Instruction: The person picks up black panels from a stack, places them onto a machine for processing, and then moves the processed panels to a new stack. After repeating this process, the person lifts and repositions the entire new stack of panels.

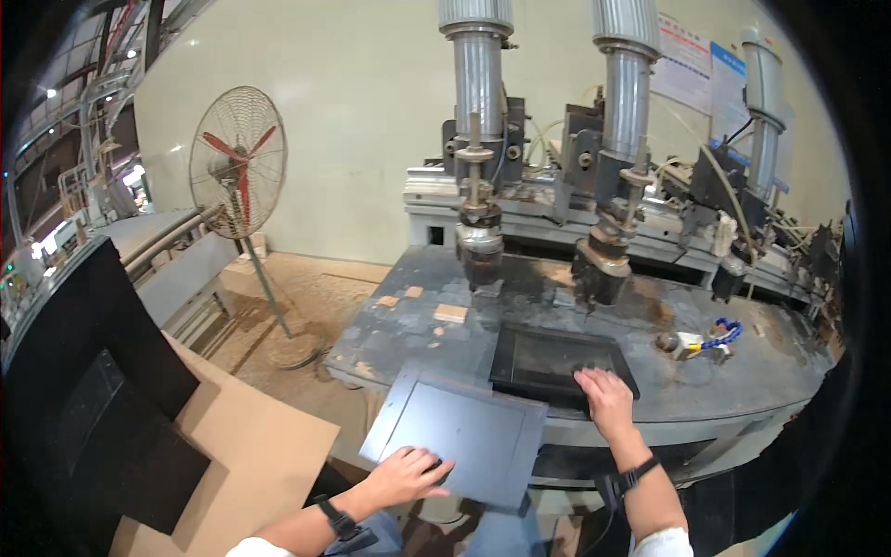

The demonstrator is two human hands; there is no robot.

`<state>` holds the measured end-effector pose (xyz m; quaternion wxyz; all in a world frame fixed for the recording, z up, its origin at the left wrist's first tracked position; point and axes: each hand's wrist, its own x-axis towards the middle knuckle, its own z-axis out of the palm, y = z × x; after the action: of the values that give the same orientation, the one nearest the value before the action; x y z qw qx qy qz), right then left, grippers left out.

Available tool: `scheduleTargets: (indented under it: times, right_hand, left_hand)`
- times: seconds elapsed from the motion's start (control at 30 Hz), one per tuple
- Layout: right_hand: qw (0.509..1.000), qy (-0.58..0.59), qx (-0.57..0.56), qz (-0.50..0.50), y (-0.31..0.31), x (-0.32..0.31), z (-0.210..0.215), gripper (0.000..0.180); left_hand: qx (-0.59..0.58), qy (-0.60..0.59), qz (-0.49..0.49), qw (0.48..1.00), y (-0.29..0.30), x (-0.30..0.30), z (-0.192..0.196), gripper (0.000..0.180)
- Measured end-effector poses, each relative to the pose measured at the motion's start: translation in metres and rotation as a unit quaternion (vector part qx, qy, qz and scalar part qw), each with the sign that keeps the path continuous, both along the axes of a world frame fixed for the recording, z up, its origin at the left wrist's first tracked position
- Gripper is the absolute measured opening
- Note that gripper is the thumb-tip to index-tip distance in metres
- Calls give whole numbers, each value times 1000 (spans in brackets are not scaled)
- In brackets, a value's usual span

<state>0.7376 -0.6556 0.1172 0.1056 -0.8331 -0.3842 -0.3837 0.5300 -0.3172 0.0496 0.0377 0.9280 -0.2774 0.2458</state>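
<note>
While your left hand [408, 475] is lying with bent fingers over the near edge of the grey panel [461, 429], you are dealing with a flat, wide piece that is looking stiff and probably fairly light. Its smooth, sheeny face is likely offering little grip and its corners may be chipping easily, so opposite edges are promising the surest hold. The panel is stretching far and right of that hand, its far part reaching the near edge of the worktable [394, 342]; the view is not showing whether your fingers are pinching it.

Your right hand [608, 395] is resting, fingers curled, on the near right border of the black framed panel [548, 355], but whether it is gripping is not showing clearly. That panel is lying on the worktable, right and far of the grey one, mostly to your right hand's left. It is looking rigid and probably heavier, its frame offering the better hold.
</note>
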Motion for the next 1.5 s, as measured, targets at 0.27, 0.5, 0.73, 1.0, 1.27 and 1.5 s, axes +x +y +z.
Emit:
scheduleTargets:
  times: [0.27,0.5,0.73,1.0,1.27,1.5]
  right_hand:
    - [976,207,-61,-1,62,78,-37,44]
    - [980,189,-55,29,84,71,-36,41]
    - [990,129,-27,53,102,64,-12,40]
    - [988,143,-22,-44,89,82,-38,43]
    - [987,156,36,-15,90,39,-29,51]
    - [991,9,107,-80,-79,-24,-99,51]
  left_hand:
    - [141,-103,135,975,79,85,-22,71]
    - [95,99,73,988,79,72,31,87]
    - [138,5,53,989,91,27,27,58]
    - [192,-156,116,962,77,-123,187,20]
    - [239,-191,533,789,158,-306,262,29]
    - [191,-147,669,703,275,-359,211,30]
